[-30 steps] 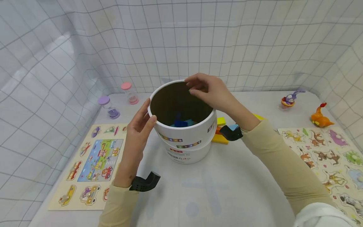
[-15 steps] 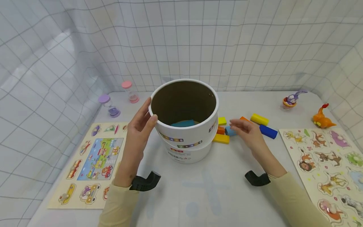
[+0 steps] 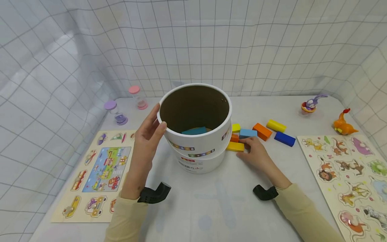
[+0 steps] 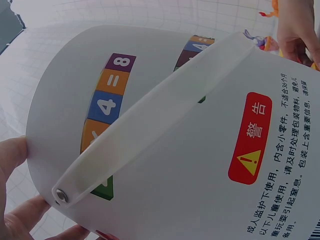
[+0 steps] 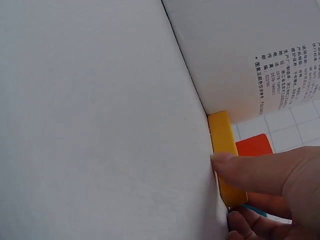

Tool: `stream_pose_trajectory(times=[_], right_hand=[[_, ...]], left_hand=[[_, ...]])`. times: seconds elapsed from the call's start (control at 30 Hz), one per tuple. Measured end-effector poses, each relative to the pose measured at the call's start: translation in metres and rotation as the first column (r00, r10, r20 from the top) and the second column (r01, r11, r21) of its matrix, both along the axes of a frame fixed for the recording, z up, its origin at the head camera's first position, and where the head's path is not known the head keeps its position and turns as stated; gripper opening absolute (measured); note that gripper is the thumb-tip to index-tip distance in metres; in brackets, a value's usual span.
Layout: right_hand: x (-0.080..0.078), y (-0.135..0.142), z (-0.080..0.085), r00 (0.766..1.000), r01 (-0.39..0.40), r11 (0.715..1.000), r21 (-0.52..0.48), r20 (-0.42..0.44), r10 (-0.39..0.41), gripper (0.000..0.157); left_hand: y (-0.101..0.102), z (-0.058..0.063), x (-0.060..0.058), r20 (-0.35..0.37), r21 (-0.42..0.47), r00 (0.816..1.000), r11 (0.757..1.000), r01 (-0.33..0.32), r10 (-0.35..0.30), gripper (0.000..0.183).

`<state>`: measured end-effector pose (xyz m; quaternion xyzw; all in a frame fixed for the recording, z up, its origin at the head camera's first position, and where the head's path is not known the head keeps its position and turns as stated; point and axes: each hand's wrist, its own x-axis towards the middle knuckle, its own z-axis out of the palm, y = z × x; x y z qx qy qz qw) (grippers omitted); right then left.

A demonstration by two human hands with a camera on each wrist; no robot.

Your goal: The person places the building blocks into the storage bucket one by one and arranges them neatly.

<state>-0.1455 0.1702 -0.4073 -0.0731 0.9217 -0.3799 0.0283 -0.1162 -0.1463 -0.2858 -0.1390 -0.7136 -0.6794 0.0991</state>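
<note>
A white cardboard bucket [image 3: 196,143] with printed number strips stands upright in the middle of the table; a teal block [image 3: 195,131] shows at its bottom. My left hand [image 3: 144,144] holds the bucket's left side, thumb at the front rim and fingers around the outer wall. To the bucket's right, my right hand [image 3: 258,155] pinches a yellow rectangular block [image 3: 235,147] lying against the bucket's base. In the right wrist view the thumb [image 5: 255,172] presses on that block's near face, with fingers at its end. A light blue block [image 3: 248,133] lies just beyond the fingertips.
An orange block [image 3: 262,131], a yellow cylinder [image 3: 276,125] and a dark blue block [image 3: 285,138] lie to the right. Puzzle boards [image 3: 90,208] [image 3: 335,188] flank the workspace. Two sand timers [image 3: 116,112] [image 3: 138,97] and two small toys [image 3: 344,125] [image 3: 309,105] stand farther back.
My right hand has come out from over the bucket, down to the blocks on the right, and now pinches the yellow block. My left hand stays on the bucket.
</note>
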Motion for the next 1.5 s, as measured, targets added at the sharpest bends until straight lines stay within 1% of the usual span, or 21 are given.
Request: stream_pose_trajectory(times=[0.17, 0.27, 0.43, 0.5, 0.57, 0.6, 0.63, 0.67, 0.7, 0.77, 0.87, 0.9, 0.93, 0.97, 1.03, 1.07, 1.23, 1.3, 1.37, 1.43, 1.5], right_hand=[[0.002, 0.000, 0.002, 1.000, 0.024, 0.999, 0.023, -0.019, -0.023, 0.034], [0.003, 0.007, 0.007, 0.999, 0.011, 1.000, 0.002, 0.043, -0.011, 0.035], [0.004, 0.023, 0.025, 0.986, 0.026, 0.994, -0.109, 0.168, -0.008, 0.047], [0.006, 0.028, 0.038, 0.984, 0.030, 0.982, -0.185, 0.177, 0.004, 0.050], [0.011, 0.032, 0.053, 0.987, 0.022, 0.956, -0.291, 0.156, 0.025, 0.051], [0.014, 0.033, 0.061, 0.990, 0.017, 0.931, -0.365, 0.139, 0.037, 0.050], [0.017, 0.033, 0.070, 0.993, 0.004, 0.893, -0.450, 0.108, 0.050, 0.047], [0.021, 0.033, 0.079, 0.995, -0.013, 0.838, -0.546, 0.078, 0.066, 0.045], [0.024, 0.032, 0.088, 0.995, -0.034, 0.769, -0.638, 0.047, 0.083, 0.042], [0.029, 0.027, 0.107, 0.993, -0.092, 0.609, -0.788, -0.024, 0.118, 0.039], [0.030, 0.013, 0.134, 0.983, -0.144, 0.428, -0.892, -0.078, 0.169, 0.039], [0.029, 0.007, 0.142, 0.979, -0.151, 0.395, -0.906, -0.082, 0.185, 0.040], [0.026, 0.000, 0.150, 0.976, -0.155, 0.379, -0.912, -0.083, 0.200, 0.040], [0.023, -0.007, 0.157, 0.973, -0.158, 0.376, -0.913, -0.080, 0.216, 0.041], [0.015, -0.022, 0.167, 0.965, -0.166, 0.399, -0.902, -0.066, 0.252, 0.042], [0.010, -0.029, 0.171, 0.961, -0.176, 0.431, -0.885, -0.060, 0.270, 0.042], [-0.013, -0.056, 0.184, 0.946, -0.266, 0.689, -0.674, -0.046, 0.321, 0.041], [-0.020, -0.064, 0.188, 0.940, -0.313, 0.786, -0.534, -0.056, 0.336, 0.039], [-0.025, -0.071, 0.191, 0.931, -0.358, 0.859, -0.365, -0.075, 0.356, 0.037], [-0.030, -0.078, 0.194, 0.916, -0.401, 0.900, -0.170, -0.092, 0.391, 0.036], [-0.035, -0.085, 0.195, 0.900, -0.426, 0.905, -0.008, -0.099, 0.423, 0.036]], left_hand=[[0.000, -0.001, -0.001, -0.006, -0.004, 1.000, 1.000, -0.003, 0.003, 0.051], [0.000, -0.001, -0.001, 0.000, -0.008, 1.000, 1.000, -0.009, 0.009, 0.050], [0.000, -0.001, 0.000, 0.000, -0.006, 1.000, 1.000, -0.009, 0.009, 0.049], [0.000, -0.001, 0.000, -0.003, -0.006, 1.000, 1.000, -0.005, 0.005, 0.050], [0.000, 0.000, 0.000, -0.005, -0.007, 1.000, 1.000, -0.002, 0.002, 0.050], [0.000, 0.000, 0.000, -0.003, -0.008, 1.000, 1.000, -0.001, 0.001, 0.050], [0.000, 0.000, 0.000, -0.002, -0.009, 1.000, 1.000, -0.002, 0.002, 0.050], [0.001, 0.000, 0.000, -0.003, -0.010, 1.000, 1.000, -0.001, 0.001, 0.050], [0.001, 0.000, -0.001, -0.003, -0.010, 1.000, 1.000, -0.001, 0.001, 0.050], [0.001, 0.000, -0.001, -0.003, -0.013, 1.000, 1.000, -0.003, 0.003, 0.050], [0.001, 0.000, -0.001, -0.008, -0.011, 1.000, 1.000, -0.001, 0.001, 0.051], [0.000, -0.001, -0.001, -0.008, -0.007, 1.000, 1.000, 0.000, 0.000, 0.051], [0.000, -0.001, -0.001, -0.008, -0.005, 1.000, 1.000, 0.001, -0.001, 0.051], [0.000, -0.001, -0.001, -0.009, -0.004, 1.000, 1.000, 0.001, -0.001, 0.051], [0.000, -0.002, -0.001, -0.003, 0.005, 1.000, 1.000, 0.002, -0.002, 0.051], [0.000, -0.002, -0.001, 0.002, 0.005, 1.000, 1.000, 0.000, 0.000, 0.051], [0.000, -0.002, 0.000, 0.020, 0.000, 1.000, 1.000, -0.011, 0.011, 0.051], [0.000, -0.002, 0.000, 0.022, -0.003, 1.000, 1.000, -0.014, 0.014, 0.051], [0.000, -0.002, -0.001, 0.025, -0.006, 1.000, 1.000, -0.015, 0.015, 0.051], [0.000, -0.001, -0.001, 0.026, -0.007, 1.000, 1.000, -0.015, 0.015, 0.051], [0.000, -0.001, -0.001, 0.025, -0.010, 1.000, 1.000, -0.014, 0.015, 0.051]])
